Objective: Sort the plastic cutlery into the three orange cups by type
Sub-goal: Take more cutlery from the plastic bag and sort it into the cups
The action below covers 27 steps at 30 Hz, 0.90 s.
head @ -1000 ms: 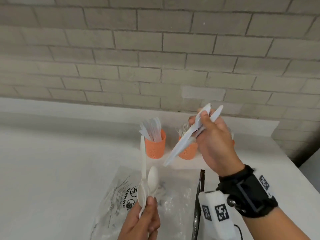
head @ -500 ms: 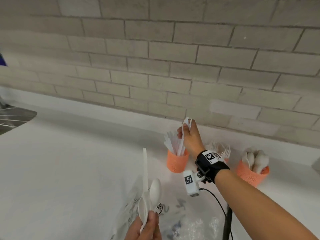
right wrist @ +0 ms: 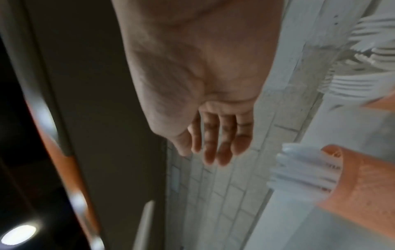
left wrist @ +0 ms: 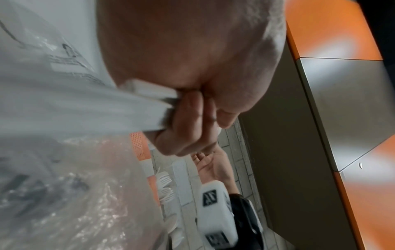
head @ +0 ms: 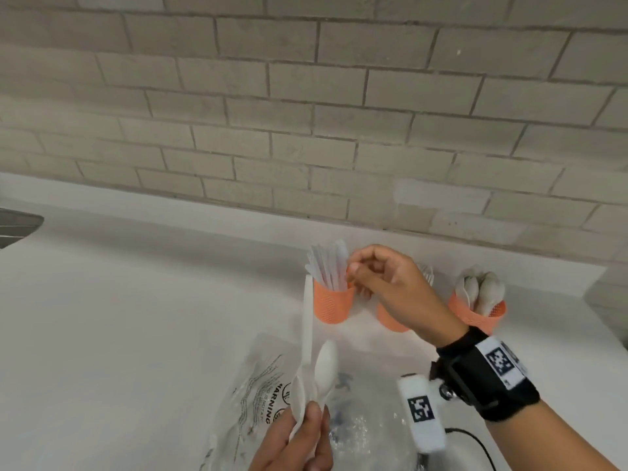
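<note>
Three orange cups stand in a row by the wall. The left cup (head: 333,305) (right wrist: 363,179) holds white knives (head: 328,266) (right wrist: 303,169). My right hand (head: 356,270) (right wrist: 213,152) hovers just right of those knives, fingers relaxed and empty, and it hides most of the middle cup (head: 390,322) with forks (right wrist: 367,30). The right cup (head: 477,314) holds spoons (head: 481,287). Low in the head view, my left hand (head: 312,423) (left wrist: 188,118) grips white spoons (head: 324,365) (left wrist: 149,94); one long handle (head: 307,317) sticks up.
A crumpled clear plastic bag (head: 268,402) (left wrist: 64,186) lies on the white counter (head: 136,317) under my left hand. A brick wall (head: 306,130) rises right behind the cups. A sink edge (head: 17,226) shows at far left.
My right hand carried the knives to the left cup, let them go into it, and now sits empty beside it. The left hand has kept still with its spoons.
</note>
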Tool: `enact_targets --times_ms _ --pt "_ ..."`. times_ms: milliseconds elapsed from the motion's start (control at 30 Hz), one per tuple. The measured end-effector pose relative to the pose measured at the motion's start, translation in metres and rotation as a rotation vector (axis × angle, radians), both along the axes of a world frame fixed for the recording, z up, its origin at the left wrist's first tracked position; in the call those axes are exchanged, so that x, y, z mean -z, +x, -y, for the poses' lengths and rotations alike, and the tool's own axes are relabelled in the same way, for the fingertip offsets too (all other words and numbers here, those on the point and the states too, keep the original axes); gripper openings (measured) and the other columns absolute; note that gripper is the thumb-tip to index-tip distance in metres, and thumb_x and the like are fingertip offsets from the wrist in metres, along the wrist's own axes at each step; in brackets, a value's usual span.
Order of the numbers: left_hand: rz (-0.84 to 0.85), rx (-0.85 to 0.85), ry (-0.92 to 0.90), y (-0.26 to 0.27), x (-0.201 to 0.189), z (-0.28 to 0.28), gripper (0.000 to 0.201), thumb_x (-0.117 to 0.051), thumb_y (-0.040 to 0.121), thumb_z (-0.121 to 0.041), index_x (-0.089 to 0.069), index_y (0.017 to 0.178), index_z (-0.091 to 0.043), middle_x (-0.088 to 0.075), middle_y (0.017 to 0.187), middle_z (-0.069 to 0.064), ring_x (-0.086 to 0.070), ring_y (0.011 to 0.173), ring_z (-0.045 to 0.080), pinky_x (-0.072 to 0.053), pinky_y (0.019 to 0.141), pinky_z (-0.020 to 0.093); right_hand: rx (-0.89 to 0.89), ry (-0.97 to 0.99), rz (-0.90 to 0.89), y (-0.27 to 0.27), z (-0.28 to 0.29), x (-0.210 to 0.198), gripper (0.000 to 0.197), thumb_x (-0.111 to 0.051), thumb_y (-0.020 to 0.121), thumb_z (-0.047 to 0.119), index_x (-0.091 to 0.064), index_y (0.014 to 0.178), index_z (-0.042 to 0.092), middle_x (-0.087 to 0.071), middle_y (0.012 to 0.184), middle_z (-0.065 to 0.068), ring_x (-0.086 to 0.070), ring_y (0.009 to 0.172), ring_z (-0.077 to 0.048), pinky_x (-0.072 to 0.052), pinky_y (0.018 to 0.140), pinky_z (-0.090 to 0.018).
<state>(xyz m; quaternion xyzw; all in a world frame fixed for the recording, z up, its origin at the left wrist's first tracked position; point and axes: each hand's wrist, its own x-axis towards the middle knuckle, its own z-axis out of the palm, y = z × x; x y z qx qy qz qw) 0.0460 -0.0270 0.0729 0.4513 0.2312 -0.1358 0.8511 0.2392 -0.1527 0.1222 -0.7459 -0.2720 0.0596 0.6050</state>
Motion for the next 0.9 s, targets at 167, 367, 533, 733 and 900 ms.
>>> enact_targets --times_ms 167,367,533,733,900 --pt "0.206 0.053 0.081 -0.008 0.009 0.014 0.041 -0.079 0.072 -0.052 -0.073 0.079 -0.011 -0.043 0.053 0.011 -0.032 0.049 0.017 -0.028 0.049 0.025 -0.186 -0.135 -0.22 -0.067 0.031 -0.009 0.033 -0.073 0.085 0.038 -0.065 0.11 0.018 -0.068 0.102 -0.007 -0.065 0.077 -0.016 -0.05 0.067 -0.029" --pt "0.201 0.04 0.147 -0.009 0.002 0.027 0.038 -0.062 0.078 -0.034 -0.068 0.089 0.001 -0.045 0.052 0.015 -0.038 0.041 0.02 -0.029 0.041 0.021 -0.134 -0.048 -0.27 -0.103 0.062 0.01 0.017 -0.072 0.088 0.019 -0.069 0.096 0.004 -0.071 0.092 -0.013 -0.064 0.081 -0.021 -0.053 0.077 -0.029" --pt "0.164 0.07 0.179 -0.012 0.001 0.04 0.024 -0.064 0.08 -0.036 -0.063 0.077 -0.013 -0.042 0.057 0.009 -0.033 0.047 0.013 -0.026 0.046 0.018 0.08 0.588 -0.395 -0.116 0.078 0.001 0.01 -0.051 0.087 0.011 -0.05 0.095 0.004 -0.065 0.089 -0.02 -0.065 0.065 -0.037 -0.054 0.062 -0.039" --pt "0.215 0.139 0.119 -0.015 -0.002 0.051 0.014 -0.064 0.083 -0.026 -0.066 0.079 -0.013 -0.042 0.062 0.008 -0.038 0.048 0.011 -0.024 0.049 0.019 0.201 0.129 -0.336 -0.141 0.075 0.015 0.023 -0.072 0.088 0.021 -0.053 0.099 0.029 -0.052 0.068 0.0 -0.041 0.049 -0.01 -0.038 0.046 -0.022" --pt "0.287 0.321 0.238 -0.014 -0.001 0.046 0.024 -0.065 0.082 -0.042 -0.069 0.085 -0.019 -0.046 0.057 0.004 -0.039 0.045 0.01 -0.028 0.048 0.017 0.321 0.068 0.131 -0.145 0.081 0.019 0.038 -0.075 0.085 0.01 -0.056 0.107 0.034 -0.056 0.082 0.007 -0.043 0.052 -0.004 -0.038 0.051 -0.017"
